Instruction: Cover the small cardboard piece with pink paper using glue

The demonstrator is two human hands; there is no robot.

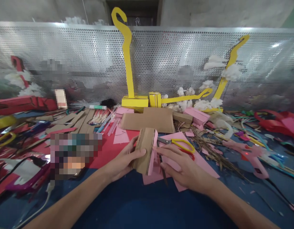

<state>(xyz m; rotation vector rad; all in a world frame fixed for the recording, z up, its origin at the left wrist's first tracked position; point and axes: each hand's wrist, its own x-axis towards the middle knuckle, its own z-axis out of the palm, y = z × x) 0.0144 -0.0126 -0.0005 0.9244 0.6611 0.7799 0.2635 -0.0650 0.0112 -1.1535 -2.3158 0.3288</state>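
Note:
My left hand is closed round a small brown cardboard box, its thumb lying across the top. Pink paper lines the box's right side and stands up along that edge. On that side, my right hand has its fingers stretched out, the tips touching the pink paper. Scissors with yellow and red handles lie just beyond my right hand, partly hidden. Under both hands are pink paper sheets. A thin dark strip lies beside the right fingers, its kind unclear.
A pink glue gun with a lit red light lies at right, its cord trailing. Flat cardboard and a yellow hook-topped figure stand ahead. At left are a blurred-out phone-like object and a purple power strip.

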